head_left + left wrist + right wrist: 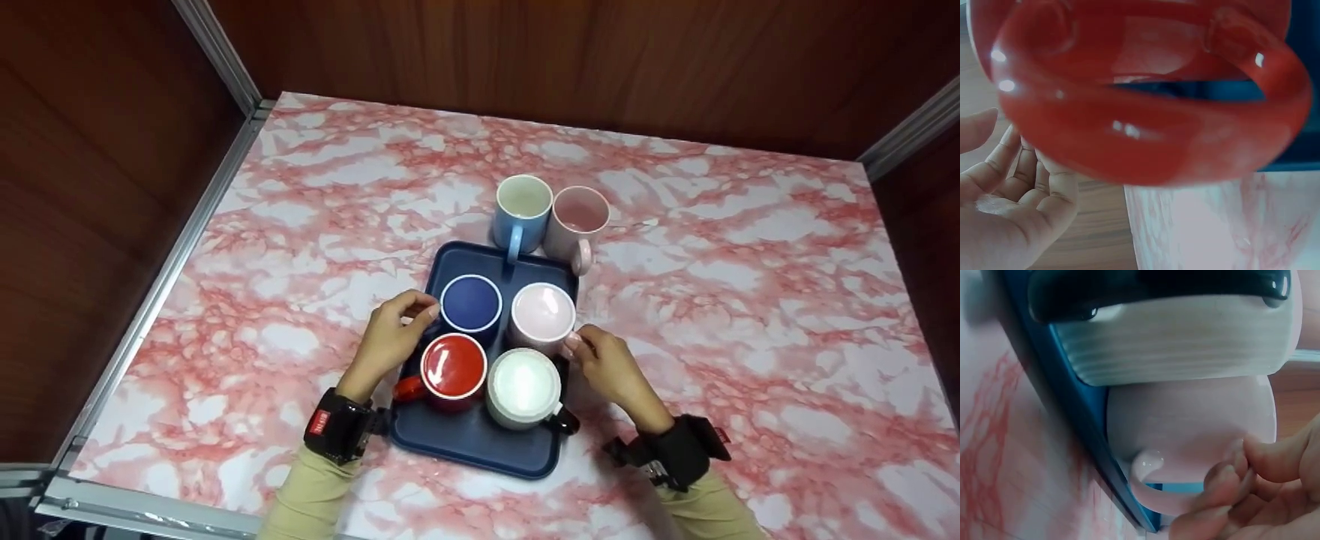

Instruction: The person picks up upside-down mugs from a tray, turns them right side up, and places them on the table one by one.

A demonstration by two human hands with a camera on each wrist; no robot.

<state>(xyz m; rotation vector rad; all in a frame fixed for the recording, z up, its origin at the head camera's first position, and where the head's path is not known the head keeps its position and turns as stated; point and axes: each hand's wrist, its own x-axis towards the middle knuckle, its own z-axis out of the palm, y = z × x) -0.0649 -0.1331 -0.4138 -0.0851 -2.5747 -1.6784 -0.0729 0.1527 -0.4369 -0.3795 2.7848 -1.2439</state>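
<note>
My left hand [392, 330] is at the left side of a dark blue mug [471, 304], fingertips right by it. In the left wrist view the thumb stands apart from the loosely bent fingers, and a red mug [1145, 129] hides what lies beyond. The thumb and fingers of my right hand [1252, 500] pinch the handle of a pale pink mug [1190, 422]. A white ribbed mug [523, 386] with a black handle stands in front of it. All these mugs stand on a dark blue tray [480, 452], flat round bases apparently facing up.
Just beyond the tray's far edge a light blue mug [523, 210] and another pink mug [581, 214] stand upright side by side, handles towards me. Red-and-white marbled table [735, 315] surrounds the tray. Brown wood panels [562, 67] enclose its back and sides.
</note>
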